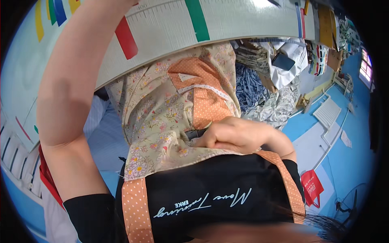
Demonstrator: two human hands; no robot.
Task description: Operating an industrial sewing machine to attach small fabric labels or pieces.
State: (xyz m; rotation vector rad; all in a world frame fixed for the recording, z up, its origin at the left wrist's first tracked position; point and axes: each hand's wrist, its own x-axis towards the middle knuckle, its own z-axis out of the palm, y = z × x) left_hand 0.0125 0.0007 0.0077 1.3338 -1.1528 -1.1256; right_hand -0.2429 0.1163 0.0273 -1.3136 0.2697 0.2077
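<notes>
My right hand point(239, 135) is curled against the front of the flowered apron point(154, 105) that I wear, just below its top edge. Beside the fingers a small dark patch shows, and I cannot make out what they hold, if anything. An orange dotted pocket point(208, 107) with a white lace trim lies just beyond the hand. My left arm stretches up over the white table point(158, 30), and its hand is cut off by the top edge of the picture.
Red point(126, 40) and green strips point(196, 20) mark the table beside a printed scale. To the right, a dark phone point(283, 61) lies on white cloth above patterned fabric point(251, 87). A red bag point(312, 188) stands on the blue floor; a white slatted rack point(16, 162) is at left.
</notes>
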